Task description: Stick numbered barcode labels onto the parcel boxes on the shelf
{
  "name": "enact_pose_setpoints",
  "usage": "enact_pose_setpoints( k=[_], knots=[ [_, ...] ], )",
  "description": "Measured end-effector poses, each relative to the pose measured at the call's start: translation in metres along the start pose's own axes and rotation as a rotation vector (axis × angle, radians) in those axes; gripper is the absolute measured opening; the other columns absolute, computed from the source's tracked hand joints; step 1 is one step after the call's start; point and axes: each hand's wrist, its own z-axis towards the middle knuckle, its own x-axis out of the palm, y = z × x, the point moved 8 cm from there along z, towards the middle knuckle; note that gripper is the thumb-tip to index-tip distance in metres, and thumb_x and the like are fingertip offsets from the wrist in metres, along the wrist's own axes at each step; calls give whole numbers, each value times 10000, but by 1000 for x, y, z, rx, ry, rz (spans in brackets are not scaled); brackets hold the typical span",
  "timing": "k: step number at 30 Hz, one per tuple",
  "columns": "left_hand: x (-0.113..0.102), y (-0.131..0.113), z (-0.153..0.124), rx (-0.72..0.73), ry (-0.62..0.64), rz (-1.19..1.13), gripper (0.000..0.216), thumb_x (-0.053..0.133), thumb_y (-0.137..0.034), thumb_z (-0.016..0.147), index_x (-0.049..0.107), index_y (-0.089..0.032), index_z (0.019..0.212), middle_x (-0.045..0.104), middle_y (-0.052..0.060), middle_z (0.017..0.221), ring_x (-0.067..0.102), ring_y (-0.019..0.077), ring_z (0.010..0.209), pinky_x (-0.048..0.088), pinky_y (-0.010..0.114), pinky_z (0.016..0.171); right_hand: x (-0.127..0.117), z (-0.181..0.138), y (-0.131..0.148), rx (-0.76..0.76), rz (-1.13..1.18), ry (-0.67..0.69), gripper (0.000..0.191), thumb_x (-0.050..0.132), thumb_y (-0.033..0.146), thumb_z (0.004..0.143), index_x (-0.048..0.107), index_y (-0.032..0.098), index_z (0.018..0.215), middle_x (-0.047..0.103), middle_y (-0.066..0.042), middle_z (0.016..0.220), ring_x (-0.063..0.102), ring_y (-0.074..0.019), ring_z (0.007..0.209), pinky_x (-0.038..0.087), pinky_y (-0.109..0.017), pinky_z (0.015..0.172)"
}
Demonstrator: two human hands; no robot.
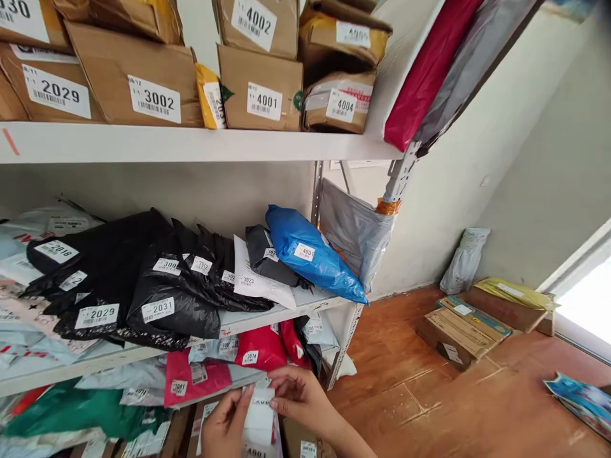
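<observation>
Low in the view, my left hand [226, 423] is closed, its thumb along the left edge of a white labelled packet [260, 416]. My right hand [300, 397] pinches the packet's upper right edge, fingers curled. Printed digits show on the packet between the hands, partly covered by my right thumb. Another label, reading 4001, is at the bottom edge of the view. Just behind my hands, a red bag [261, 346] marked 3014 and a pink bag [196, 378] marked 3001 lie on the lower shelf.
The middle shelf [262, 318] holds several black mailer bags and a blue bag [310, 248] at its right end. Labelled cardboard boxes [261, 89] fill the upper shelf [191, 145]. On the wooden floor at right lie flat boxes [465, 331] and a grey bag [464, 261].
</observation>
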Motion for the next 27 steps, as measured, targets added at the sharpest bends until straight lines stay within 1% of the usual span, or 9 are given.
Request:
enact_pose_setpoints(
  k=[4,6,8,12,14,17,21,24,27],
  knots=[
    [18,9,8,-134,117,-102,605,600,-768,535,609,-164,564,541,-12,482,457,131,489,388,215,461,-5,-6,-26,103,238,-193,357,779,447,611,666,174,812,634,14,647,547,-90,530,425,-237,535],
    [25,16,11,-191,162,-163,649,553,-797,552,643,-156,596,601,21,512,513,160,518,428,242,495,-12,-8,-31,124,308,-303,373,776,489,591,656,167,738,593,34,561,498,-77,464,388,-233,489],
    [35,22,13,-232,228,-228,662,563,-793,550,677,-152,670,684,62,632,594,201,615,483,273,571,-20,-10,-34,141,343,-402,411,785,518,552,658,160,706,570,41,508,464,-75,439,353,-231,464],
    [53,31,10,-240,378,-329,627,761,-611,495,678,-173,937,737,75,887,655,223,789,523,292,706,-30,-13,-44,182,435,-535,477,807,537,486,658,149,721,582,36,515,450,-74,445,347,-230,473],
    [58,35,9,-229,419,-353,570,792,-539,507,672,-169,924,741,68,874,659,204,792,519,281,747,-31,-12,-49,184,485,-572,497,809,538,479,640,160,754,590,35,548,462,-79,465,360,-232,489],
    [54,51,11,-300,341,-366,541,788,-559,494,655,-166,839,731,40,753,637,173,656,515,262,619,-26,-12,-61,218,493,-554,506,760,604,508,585,181,724,539,55,534,437,-79,458,342,-225,474],
    [42,64,20,-339,198,-368,585,794,-590,435,627,-166,802,655,-25,579,537,119,480,397,210,425,-12,-16,-67,179,350,-435,482,708,628,570,529,187,644,485,57,548,422,-89,507,346,-232,513],
    [39,63,23,-348,175,-396,585,792,-594,433,618,-164,790,635,-25,563,546,128,490,378,211,414,-8,-22,-68,140,102,-403,404,733,542,596,561,177,615,498,28,608,444,-115,581,364,-256,571],
    [36,63,21,-396,169,-399,679,776,-625,424,625,-154,888,685,37,722,613,173,597,454,247,487,-11,-28,-73,153,-96,-460,367,722,525,612,624,172,609,513,-8,669,476,-152,641,382,-284,610]
  ],
)
